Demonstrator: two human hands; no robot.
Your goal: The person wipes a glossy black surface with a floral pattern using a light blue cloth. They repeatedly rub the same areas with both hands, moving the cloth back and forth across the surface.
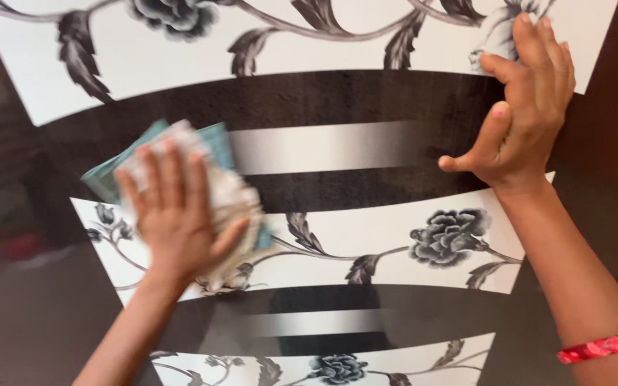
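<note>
My left hand [173, 214] presses a crumpled cloth [216, 193], teal and whitish, flat against a glossy panel [337, 157] with dark brown bands and white bands printed with grey flowers. The cloth is blurred by motion. My right hand [527, 100] rests with spread fingers on the panel's right edge, thumb sticking out to the left, holding nothing. A red band [602, 345] circles my right forearm.
The panel fills nearly the whole view. Dark glossy surfaces [30, 314] flank it on both sides. A silvery stripe [337, 146] runs across the upper dark band, and another [309, 323] crosses the lower dark band.
</note>
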